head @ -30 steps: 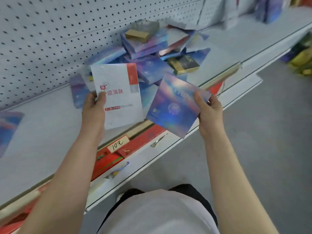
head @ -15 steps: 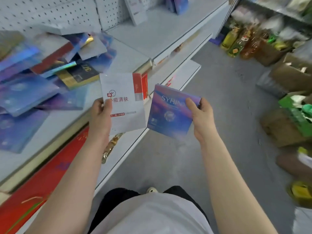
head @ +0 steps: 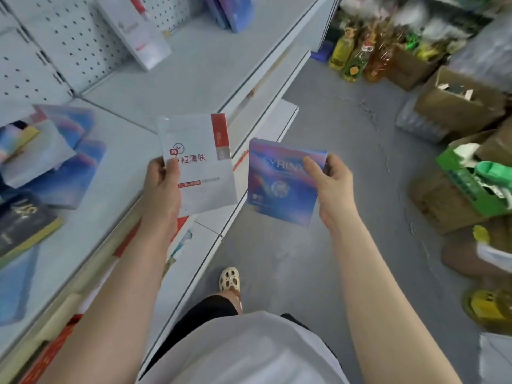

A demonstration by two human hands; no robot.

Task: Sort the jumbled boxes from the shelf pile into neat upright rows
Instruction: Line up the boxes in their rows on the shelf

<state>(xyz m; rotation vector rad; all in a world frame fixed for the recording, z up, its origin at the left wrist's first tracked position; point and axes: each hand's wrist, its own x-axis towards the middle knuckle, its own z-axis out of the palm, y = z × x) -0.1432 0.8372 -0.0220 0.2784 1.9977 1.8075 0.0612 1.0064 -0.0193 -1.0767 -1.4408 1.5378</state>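
Both hands' grip unchanged: white box [head: 199, 162], purple box [head: 279, 181]; pile [head: 41, 162] farther left.

**Colours & patterns**

White box [head: 198, 164]: red strip w/ grey end at the right edge, red characters on front. Iridescent box [head: 282, 181]: blue-purple-pink swirl, pale lettering. Pile [head: 52, 162]: mostly blue/purple holographic boxes, plus 1 black box w/ gold edge [head: 26, 225]. Shelf [head: 199, 70] pale grey-white; pegboard [head: 36, 51] white w/ dark dot holes. Floor [head: 346, 167] grey. Shoe [head: 229, 279] cream, perforated. Bottles [head: 360, 56] yellow & orange.
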